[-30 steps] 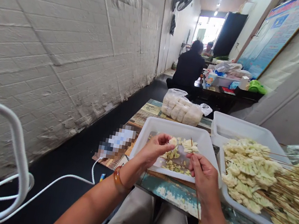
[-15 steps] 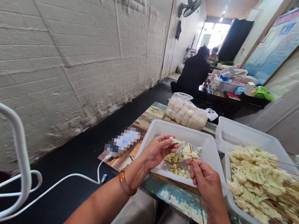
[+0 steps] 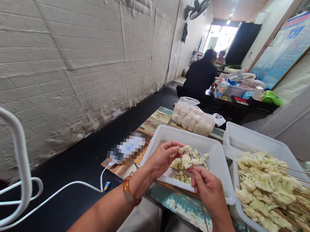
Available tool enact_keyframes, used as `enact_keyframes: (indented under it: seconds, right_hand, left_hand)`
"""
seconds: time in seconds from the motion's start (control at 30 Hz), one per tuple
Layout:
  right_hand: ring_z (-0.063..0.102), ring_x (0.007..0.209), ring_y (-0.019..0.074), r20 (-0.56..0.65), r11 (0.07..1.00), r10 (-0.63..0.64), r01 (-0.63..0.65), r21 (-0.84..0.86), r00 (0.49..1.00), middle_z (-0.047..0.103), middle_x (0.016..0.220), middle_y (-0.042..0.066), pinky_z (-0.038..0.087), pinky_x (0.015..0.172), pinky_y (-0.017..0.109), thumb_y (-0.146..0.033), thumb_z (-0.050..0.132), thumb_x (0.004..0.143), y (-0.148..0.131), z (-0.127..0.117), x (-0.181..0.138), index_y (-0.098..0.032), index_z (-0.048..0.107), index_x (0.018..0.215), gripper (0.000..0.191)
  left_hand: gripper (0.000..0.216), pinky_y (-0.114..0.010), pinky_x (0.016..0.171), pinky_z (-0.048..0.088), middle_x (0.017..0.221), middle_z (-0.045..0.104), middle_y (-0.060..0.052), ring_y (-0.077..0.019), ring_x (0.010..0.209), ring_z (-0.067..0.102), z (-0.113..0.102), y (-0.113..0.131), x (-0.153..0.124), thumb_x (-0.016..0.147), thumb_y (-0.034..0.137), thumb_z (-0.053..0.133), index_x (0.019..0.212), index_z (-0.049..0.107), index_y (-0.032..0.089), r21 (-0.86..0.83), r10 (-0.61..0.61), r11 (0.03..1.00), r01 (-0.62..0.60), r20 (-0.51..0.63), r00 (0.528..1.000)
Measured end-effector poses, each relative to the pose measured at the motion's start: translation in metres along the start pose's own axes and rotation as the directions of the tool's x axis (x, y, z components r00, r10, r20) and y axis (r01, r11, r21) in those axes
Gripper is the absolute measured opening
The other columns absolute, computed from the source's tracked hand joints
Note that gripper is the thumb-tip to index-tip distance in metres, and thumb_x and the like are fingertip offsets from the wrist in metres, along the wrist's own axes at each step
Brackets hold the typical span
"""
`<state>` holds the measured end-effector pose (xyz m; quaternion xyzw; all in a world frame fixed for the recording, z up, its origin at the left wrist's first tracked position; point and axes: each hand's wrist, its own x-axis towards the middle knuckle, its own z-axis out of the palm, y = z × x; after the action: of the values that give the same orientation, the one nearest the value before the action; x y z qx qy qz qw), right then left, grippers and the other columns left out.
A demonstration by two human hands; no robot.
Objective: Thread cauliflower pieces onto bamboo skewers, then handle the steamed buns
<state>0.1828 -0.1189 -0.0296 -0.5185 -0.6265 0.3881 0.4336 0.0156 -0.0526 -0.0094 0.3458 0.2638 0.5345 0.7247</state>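
Note:
My left hand [image 3: 163, 156] pinches a small cauliflower floret [image 3: 185, 149] over the white plastic tub [image 3: 155, 140]. My right hand [image 3: 205, 185] is closed on a thin bamboo skewer [image 3: 206, 220], whose lower part runs down past my wrist. A pale cauliflower piece [image 3: 190, 162] is threaded near the skewer's upper end, just above my right fingertips. The skewer's tip points up close to the floret in my left hand. Loose cauliflower bits [image 3: 179, 175] lie in the bottom of the tub beneath both hands.
At right, another white tub [image 3: 258, 140] holds a heap of skewered cauliflower [image 3: 268, 188]. Behind the near tub sits a clear bag of pale round items [image 3: 193, 118]. A blurred device with a white cable [image 3: 80, 183] lies left. A person in black [image 3: 200, 74] sits farther back.
My right hand has moved left and slightly down, bringing the skewer and its cauliflower nearer to my left hand. The floret in my left fingers shows more clearly.

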Motion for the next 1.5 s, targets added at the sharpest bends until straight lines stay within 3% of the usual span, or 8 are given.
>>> enact_keyframes:
  seconds: [0.23,0.4,0.7,1.5]
  right_hand:
    - [0.048,0.047,0.0098,0.026,0.999,0.012,-0.011,-0.036,1.000,0.052,0.059,-0.003,0.037,0.048,0.022,-0.051,0.044,0.093,0.0008,0.0002,0.0005,-0.017,0.063,0.085,0.040]
    - [0.049,0.046,0.0104,0.017,0.999,0.013,-0.013,-0.046,1.000,0.052,0.058,-0.003,0.036,0.047,0.023,-0.051,0.044,0.093,0.0003,0.0007,0.0006,-0.016,0.065,0.092,0.041]
    - [0.049,0.046,0.0101,0.025,0.999,0.008,-0.007,-0.049,1.000,0.053,0.058,-0.003,0.037,0.048,0.022,-0.050,0.044,0.093,0.0003,0.0007,0.0000,-0.015,0.066,0.094,0.041]
    - [0.049,0.043,0.0098,0.034,0.999,0.032,-0.030,-0.042,0.999,0.055,0.055,-0.002,0.036,0.044,0.022,-0.051,0.045,0.092,0.0014,0.0004,0.0017,-0.018,0.064,0.078,0.041]
  left_hand:
    - [0.037,-0.026,0.080,0.044,0.101,0.070,-0.007,-0.0152,0.090,0.060,-0.0034,-0.0048,-0.0021,0.063,0.020,0.081,0.099,0.070,0.017,0.107,0.085,0.990,-0.090,0.054,0.995]
    - [0.031,-0.026,0.080,0.043,0.100,0.070,-0.007,-0.0148,0.086,0.059,-0.0021,-0.0032,-0.0054,0.064,0.023,0.081,0.093,0.072,0.015,0.152,0.091,0.983,-0.102,0.079,0.993]
    - [0.038,-0.028,0.084,0.044,0.096,0.072,-0.006,-0.0156,0.086,0.063,-0.0019,-0.0043,-0.0040,0.061,0.020,0.083,0.096,0.071,0.016,0.070,0.061,0.996,-0.063,0.024,0.998]
    - [0.031,-0.029,0.083,0.045,0.098,0.071,-0.008,-0.0173,0.089,0.063,-0.0014,-0.0043,-0.0040,0.064,0.023,0.082,0.092,0.072,0.015,0.199,0.139,0.968,-0.153,0.080,0.987]
